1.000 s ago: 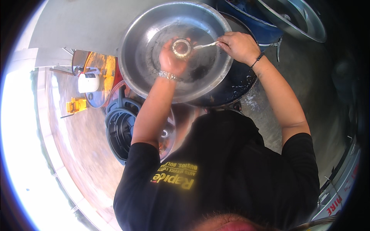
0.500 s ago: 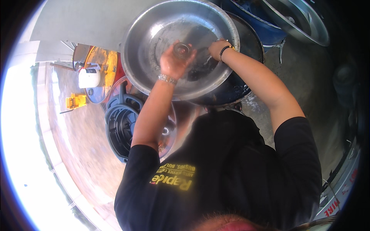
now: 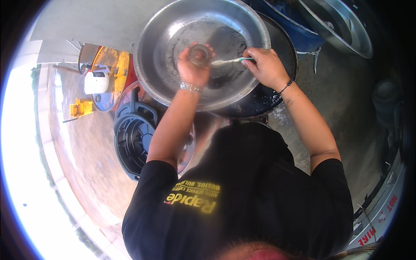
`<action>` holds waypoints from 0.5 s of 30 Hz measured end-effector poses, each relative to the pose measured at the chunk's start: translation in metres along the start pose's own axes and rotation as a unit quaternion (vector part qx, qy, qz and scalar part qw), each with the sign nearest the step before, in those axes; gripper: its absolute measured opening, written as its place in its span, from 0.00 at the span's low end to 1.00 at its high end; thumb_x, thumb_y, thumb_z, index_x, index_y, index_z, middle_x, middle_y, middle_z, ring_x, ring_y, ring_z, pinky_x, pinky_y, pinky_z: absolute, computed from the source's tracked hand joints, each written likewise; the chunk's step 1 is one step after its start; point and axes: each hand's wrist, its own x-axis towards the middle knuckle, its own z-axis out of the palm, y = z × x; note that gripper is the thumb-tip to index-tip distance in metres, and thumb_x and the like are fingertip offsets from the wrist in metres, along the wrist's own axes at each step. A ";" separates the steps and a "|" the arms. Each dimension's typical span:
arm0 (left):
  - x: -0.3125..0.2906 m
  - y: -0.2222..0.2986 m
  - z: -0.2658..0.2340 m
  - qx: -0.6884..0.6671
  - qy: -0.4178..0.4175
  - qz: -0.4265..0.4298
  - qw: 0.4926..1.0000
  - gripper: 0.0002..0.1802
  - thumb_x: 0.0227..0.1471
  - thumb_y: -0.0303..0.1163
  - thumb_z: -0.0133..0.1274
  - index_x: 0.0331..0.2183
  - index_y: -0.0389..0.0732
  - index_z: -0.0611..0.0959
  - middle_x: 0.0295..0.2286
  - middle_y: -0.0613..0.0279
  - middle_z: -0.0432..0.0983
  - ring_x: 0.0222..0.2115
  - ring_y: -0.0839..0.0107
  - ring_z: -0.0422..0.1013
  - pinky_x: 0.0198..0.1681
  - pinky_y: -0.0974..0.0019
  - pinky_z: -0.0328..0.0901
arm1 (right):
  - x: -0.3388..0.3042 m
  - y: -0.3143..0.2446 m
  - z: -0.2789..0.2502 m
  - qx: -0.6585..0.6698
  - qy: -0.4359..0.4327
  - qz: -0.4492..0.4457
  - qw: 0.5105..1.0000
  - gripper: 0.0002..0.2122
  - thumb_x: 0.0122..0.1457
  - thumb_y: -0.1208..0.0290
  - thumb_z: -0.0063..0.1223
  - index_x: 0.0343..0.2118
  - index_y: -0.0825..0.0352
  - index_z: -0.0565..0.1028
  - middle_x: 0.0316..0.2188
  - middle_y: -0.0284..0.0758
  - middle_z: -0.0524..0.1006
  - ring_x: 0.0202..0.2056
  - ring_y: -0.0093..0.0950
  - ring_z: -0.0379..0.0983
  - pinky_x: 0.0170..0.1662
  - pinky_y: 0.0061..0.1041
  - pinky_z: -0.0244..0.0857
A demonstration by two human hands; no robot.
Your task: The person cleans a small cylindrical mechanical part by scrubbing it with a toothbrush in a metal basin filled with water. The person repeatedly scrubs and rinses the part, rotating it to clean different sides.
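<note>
Over the wide metal basin point(image 3: 161, 82), my left hand point(image 3: 193, 74) is palm up, its fingers curled round a ring-shaped metal part point(image 3: 199, 63). My right hand point(image 3: 267, 67) grips a white and green toothbrush point(image 3: 227, 61) by its handle end, near the basin's right rim. The brush head points left and lies close to the ring, apart from it or barely touching; I cannot tell which. Dark wet marks show on the basin's bottom.
The basin rests above a dark round drum top point(image 3: 277, 93). A blue drum point(image 3: 299, 37) and a second metal basin point(image 3: 362, 41) are at the far right. To the left are a black drain pan point(image 3: 123, 143), a white container point(image 3: 96, 83) and a yellow object point(image 3: 81, 107).
My right hand has turned and come up at the basin's right side, bringing the toothbrush into clear view beside the ring. My left hand has shifted slightly left with the ring.
</note>
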 end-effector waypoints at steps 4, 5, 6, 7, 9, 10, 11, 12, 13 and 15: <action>-0.009 -0.017 0.014 0.002 -0.002 -0.005 1.000 0.18 0.64 0.41 0.39 0.43 0.42 0.79 0.41 0.41 0.80 0.41 0.43 0.76 0.44 0.45 0.75 | -0.002 -0.003 0.019 0.010 0.009 -0.035 0.999 0.09 0.63 0.61 0.58 0.39 0.60 0.76 0.35 0.34 0.81 0.41 0.37 0.77 0.48 0.39 0.63; -0.011 -0.017 0.015 0.005 -0.017 -0.012 1.000 0.18 0.64 0.41 0.39 0.43 0.42 0.79 0.41 0.41 0.80 0.41 0.43 0.77 0.44 0.45 0.75 | -0.002 0.003 0.017 -0.004 0.018 -0.033 0.999 0.09 0.63 0.61 0.58 0.39 0.60 0.76 0.35 0.34 0.81 0.41 0.37 0.77 0.48 0.38 0.63; -0.015 -0.016 0.022 0.008 -0.031 -0.018 0.999 0.17 0.64 0.41 0.39 0.43 0.42 0.79 0.41 0.41 0.80 0.41 0.43 0.77 0.44 0.44 0.75 | -0.003 0.015 0.013 -0.019 0.027 -0.031 0.999 0.09 0.62 0.61 0.58 0.38 0.60 0.76 0.34 0.34 0.81 0.41 0.37 0.77 0.48 0.38 0.63; -0.020 -0.016 0.030 0.047 -0.007 -0.018 0.999 0.13 0.61 0.39 0.46 0.41 0.42 0.79 0.38 0.47 0.80 0.41 0.49 0.75 0.49 0.46 0.69 | -0.002 0.022 0.009 -0.033 0.036 -0.030 0.998 0.08 0.62 0.61 0.58 0.38 0.60 0.76 0.34 0.33 0.80 0.41 0.36 0.77 0.48 0.37 0.62; -0.020 -0.015 0.027 0.062 -0.016 -0.031 0.997 0.13 0.61 0.39 0.46 0.41 0.41 0.79 0.38 0.47 0.81 0.42 0.50 0.76 0.50 0.46 0.70 | -0.001 0.021 -0.005 -0.047 0.037 -0.080 0.995 0.08 0.62 0.61 0.58 0.37 0.60 0.76 0.34 0.33 0.80 0.41 0.36 0.77 0.48 0.37 0.63; -0.019 -0.014 0.026 0.070 -0.021 -0.038 0.997 0.13 0.61 0.38 0.46 0.41 0.40 0.79 0.38 0.47 0.81 0.42 0.51 0.76 0.51 0.46 0.70 | -0.001 0.021 -0.009 -0.054 0.038 -0.105 0.992 0.08 0.62 0.61 0.58 0.37 0.60 0.76 0.33 0.32 0.79 0.41 0.36 0.76 0.47 0.37 0.63; -0.016 -0.015 0.023 0.065 -0.046 -0.053 0.995 0.16 0.63 0.41 0.45 0.43 0.40 0.79 0.43 0.41 0.80 0.43 0.42 0.77 0.47 0.45 0.75 | -0.003 0.016 -0.008 -0.066 0.034 -0.128 0.989 0.07 0.61 0.64 0.60 0.36 0.60 0.78 0.34 0.33 0.78 0.41 0.34 0.76 0.46 0.35 0.61; -0.016 -0.017 0.020 0.079 -0.039 -0.063 0.994 0.16 0.63 0.41 0.45 0.43 0.40 0.79 0.43 0.40 0.80 0.43 0.42 0.77 0.47 0.45 0.75 | -0.003 0.019 -0.009 -0.067 0.027 -0.138 0.988 0.06 0.61 0.64 0.59 0.36 0.60 0.78 0.34 0.32 0.78 0.41 0.34 0.76 0.46 0.35 0.61; -0.016 -0.019 0.018 0.093 -0.033 -0.074 0.992 0.16 0.63 0.41 0.46 0.43 0.40 0.79 0.42 0.40 0.80 0.43 0.42 0.77 0.47 0.45 0.75 | 0.001 0.024 -0.010 -0.068 0.021 -0.147 0.987 0.06 0.62 0.64 0.59 0.36 0.60 0.78 0.33 0.32 0.78 0.40 0.34 0.76 0.46 0.35 0.61; -0.016 -0.018 0.017 0.141 -0.032 -0.096 0.985 0.16 0.63 0.42 0.46 0.43 0.41 0.79 0.42 0.41 0.81 0.44 0.43 0.78 0.48 0.46 0.75 | 0.008 0.034 -0.017 -0.078 0.016 -0.163 0.983 0.06 0.62 0.64 0.59 0.36 0.61 0.77 0.33 0.32 0.78 0.40 0.35 0.75 0.47 0.35 0.61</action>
